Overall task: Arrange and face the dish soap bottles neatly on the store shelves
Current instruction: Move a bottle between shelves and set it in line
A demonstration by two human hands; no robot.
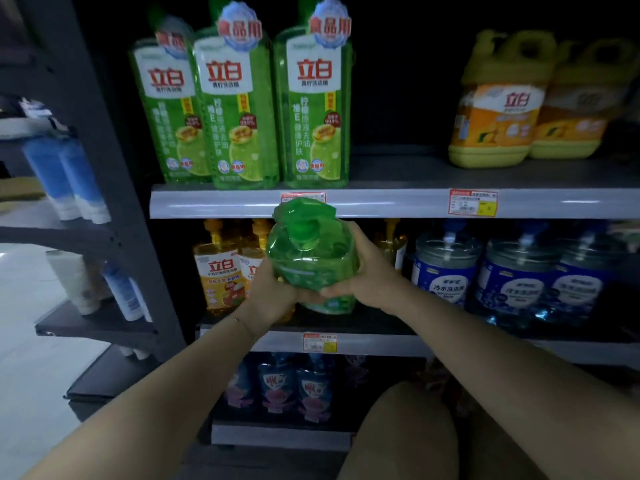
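A green dish soap bottle (pixel 310 258) with a green pump top is held in front of the shelves, tilted with its top toward me. My left hand (pixel 272 294) grips its lower left side and my right hand (pixel 360 271) wraps its right side. On the upper shelf (pixel 398 202) three matching green bottles (pixel 239 109) stand upright with labels facing out. A dark empty stretch lies to their right, then two yellow jugs (pixel 502 109).
The middle shelf holds orange pump bottles (pixel 220 268) at left and blue-labelled clear jugs (pixel 512 275) at right. Dark blue bottles (pixel 298 386) fill the bottom shelf. A grey upright post (pixel 114 161) and a side rack with tubes (pixel 76 181) stand left. My knee (pixel 398 434) is low.
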